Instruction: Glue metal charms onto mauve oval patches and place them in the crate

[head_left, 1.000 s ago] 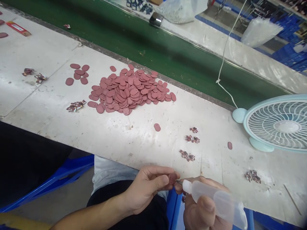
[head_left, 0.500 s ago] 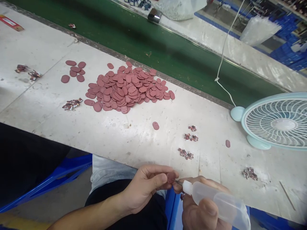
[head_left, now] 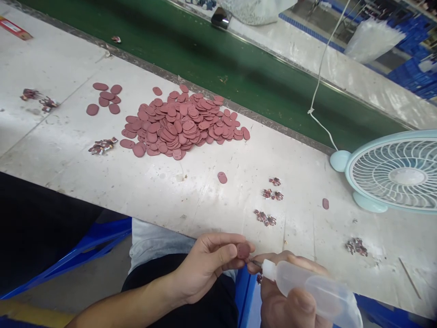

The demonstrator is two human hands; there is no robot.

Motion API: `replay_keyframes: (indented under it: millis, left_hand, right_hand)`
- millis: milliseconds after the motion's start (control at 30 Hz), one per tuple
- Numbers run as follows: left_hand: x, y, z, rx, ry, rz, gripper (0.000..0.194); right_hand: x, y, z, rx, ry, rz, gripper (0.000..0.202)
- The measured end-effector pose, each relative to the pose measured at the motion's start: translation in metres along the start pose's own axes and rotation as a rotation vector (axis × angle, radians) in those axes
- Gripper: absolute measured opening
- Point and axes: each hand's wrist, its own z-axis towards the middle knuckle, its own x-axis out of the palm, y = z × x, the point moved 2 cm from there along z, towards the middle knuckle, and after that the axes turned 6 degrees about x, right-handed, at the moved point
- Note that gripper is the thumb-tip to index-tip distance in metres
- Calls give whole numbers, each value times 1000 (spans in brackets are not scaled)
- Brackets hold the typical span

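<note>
Between the thumb and fingers of my left hand point(head_left: 208, 262) is a reddish-brown oval disc point(head_left: 243, 251), held just off the table's front edge. My right hand point(head_left: 290, 296) is wrapped round a translucent squeeze bottle point(head_left: 317, 289) with a white cap and a thin metal nozzle point(head_left: 256, 262). The nozzle tip points at the disc's lower edge; whether it touches I cannot tell. A small dark-brown figure point(head_left: 259, 278) shows partly below the right fingers. Beyond my hands, several small brown-and-white figures point(head_left: 264, 217) lie on the table, and one loose oval disc point(head_left: 222, 177) lies by itself.
A large heap of oval discs point(head_left: 180, 125) covers the table's middle, with a smaller group point(head_left: 108, 97) to its left. A pale blue fan point(head_left: 406, 175) stands at the right. Behind the table runs a green conveyor belt point(head_left: 218, 75). A thin stick point(head_left: 409, 278) lies front right.
The bottle's nozzle has drawn slightly right and down from the disc's face. The disc is turned a little in my left fingers. A small piece on the belt has shifted right.
</note>
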Motion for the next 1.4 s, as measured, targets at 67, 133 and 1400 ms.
replay_keyframes:
  millis: [67,133,1400]
  left_hand:
    - [0,0,-1,-10,-17,-11,27]
    - [0,0,-1,-14,-25,-15,27]
    - [-8,-16,-2,26,-120,36,16]
  right_hand:
    - [-1,0,-2,-16,-88,88,18]
    - [2,0,-3,-28,-114,116,17]
    - [-76,-58,71,-174,384,-957,27]
